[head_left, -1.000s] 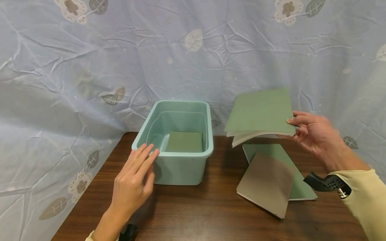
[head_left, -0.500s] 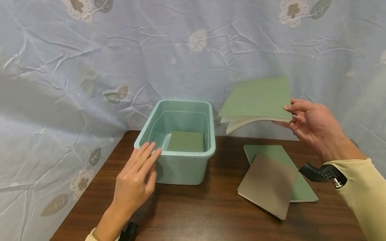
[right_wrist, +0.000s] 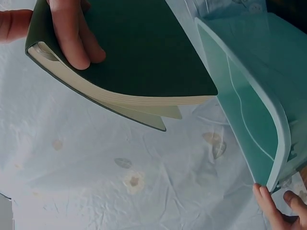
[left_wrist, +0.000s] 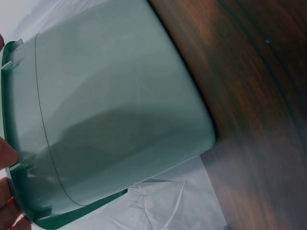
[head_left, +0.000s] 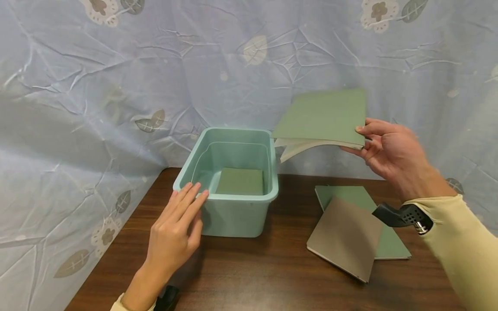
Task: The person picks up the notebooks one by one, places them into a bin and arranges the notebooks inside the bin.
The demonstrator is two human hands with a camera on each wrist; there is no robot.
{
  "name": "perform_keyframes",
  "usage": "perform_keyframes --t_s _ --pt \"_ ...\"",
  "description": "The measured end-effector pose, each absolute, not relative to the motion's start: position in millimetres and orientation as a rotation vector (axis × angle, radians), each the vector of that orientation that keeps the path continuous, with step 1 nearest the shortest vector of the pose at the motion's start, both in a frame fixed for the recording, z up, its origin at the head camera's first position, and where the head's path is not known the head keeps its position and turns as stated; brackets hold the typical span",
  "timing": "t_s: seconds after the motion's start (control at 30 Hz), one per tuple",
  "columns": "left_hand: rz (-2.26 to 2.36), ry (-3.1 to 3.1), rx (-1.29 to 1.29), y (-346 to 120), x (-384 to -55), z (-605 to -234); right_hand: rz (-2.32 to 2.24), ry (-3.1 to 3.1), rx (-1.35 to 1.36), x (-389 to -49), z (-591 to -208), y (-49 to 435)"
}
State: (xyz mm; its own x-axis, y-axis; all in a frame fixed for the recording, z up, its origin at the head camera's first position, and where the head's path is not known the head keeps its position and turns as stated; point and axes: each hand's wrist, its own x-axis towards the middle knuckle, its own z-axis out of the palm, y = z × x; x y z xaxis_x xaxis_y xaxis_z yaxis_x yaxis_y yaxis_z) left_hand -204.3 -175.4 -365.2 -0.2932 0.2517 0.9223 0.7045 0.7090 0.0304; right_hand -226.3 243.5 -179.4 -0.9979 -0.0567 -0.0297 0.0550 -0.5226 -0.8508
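Gripping a green notebook [head_left: 320, 116] near its spine-side corner, R hand [head_left: 397, 149] has thumb on the upper cover, fingers beneath; lower cover & some pgs droop away from the rest. Notebook's up in the air, well above the tabletop [head_left: 249, 276], R of the teal bin [head_left: 233, 216]; head cam shows its L corner overlapping bin's R rim, can't tell if touching. L hand [head_left: 173, 242]: fingers approx straight, fingertips on bin's near-L rim. Inside bin, on its floor: another green bk [head_left: 240, 182], lying flat. R of bin, a taupe bk [head_left: 344, 237] lies slantwise, partly atop a larger green bk [head_left: 391, 244]. Tabletop = dark wood. Behind: wrinkled pale-blue cloth [head_left: 233, 86] w/ flowers & leaves. R wrist has a black strap [head_left: 400, 216] by a yellow sleeve [head_left: 463, 246].
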Motion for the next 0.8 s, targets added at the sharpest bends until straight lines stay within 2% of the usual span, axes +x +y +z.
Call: perform_keyframes --t_s 0.8 --pt "-0.542 -1.854 -0.743 -173 -206 -365 -2.691 1.563 -0.13 -236 -183 174"
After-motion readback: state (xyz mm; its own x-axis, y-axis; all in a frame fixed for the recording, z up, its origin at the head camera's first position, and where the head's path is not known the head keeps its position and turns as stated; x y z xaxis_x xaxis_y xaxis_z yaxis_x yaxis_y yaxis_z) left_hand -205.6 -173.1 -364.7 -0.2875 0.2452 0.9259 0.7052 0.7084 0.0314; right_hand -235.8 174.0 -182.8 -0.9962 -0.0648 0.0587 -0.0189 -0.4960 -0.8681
